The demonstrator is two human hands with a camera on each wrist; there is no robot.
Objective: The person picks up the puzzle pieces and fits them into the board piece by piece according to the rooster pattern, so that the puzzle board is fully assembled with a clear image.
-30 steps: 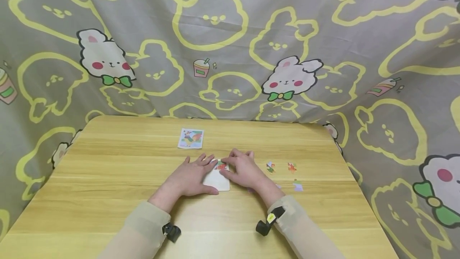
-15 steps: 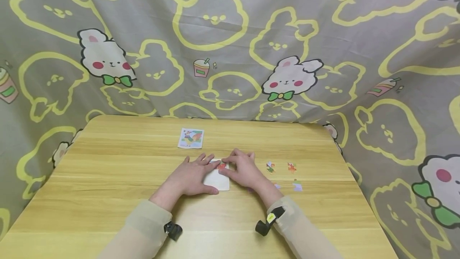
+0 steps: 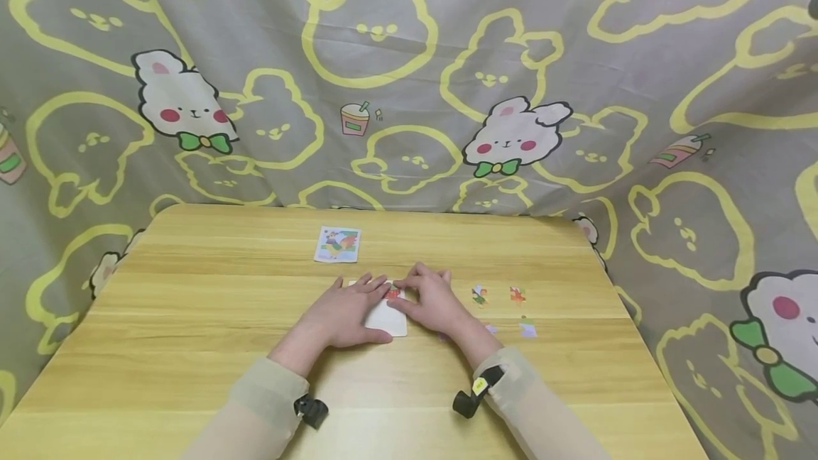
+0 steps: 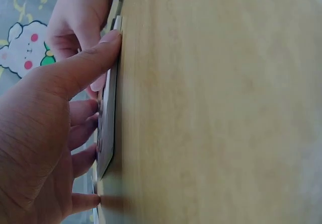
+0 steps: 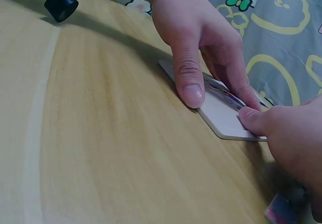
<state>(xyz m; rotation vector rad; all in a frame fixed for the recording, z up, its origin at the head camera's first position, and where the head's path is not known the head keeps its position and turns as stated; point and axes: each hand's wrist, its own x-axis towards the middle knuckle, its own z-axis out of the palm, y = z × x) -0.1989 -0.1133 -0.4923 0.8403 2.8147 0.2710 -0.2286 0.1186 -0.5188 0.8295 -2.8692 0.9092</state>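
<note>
A white puzzle board (image 3: 385, 321) lies on the table between both hands, with colourful pieces along its far part. My left hand (image 3: 341, 311) is spread over the board's left side. Its thumb presses at the near edge, and its fingertips rest on the pieces. From the right, my right hand (image 3: 434, 300) pinches a red and green puzzle piece (image 3: 393, 294) between thumb and index finger at the board's far right corner. The right wrist view shows the right thumb (image 5: 254, 121) at the raised row of pieces on the board (image 5: 221, 118). The left fingers hide much of that row.
Loose puzzle pieces lie to the right, among them a green one (image 3: 480, 295), an orange one (image 3: 517, 294) and a purple one (image 3: 527, 329). The right forearm partly covers others. A picture card (image 3: 337, 244) with a bird lies farther back. A patterned curtain (image 3: 409, 91) hangs behind the table.
The left fingers have shifted slightly right over the board, covering more of the pieces. The right hand keeps its pinch at the far right corner, nearly still.
</note>
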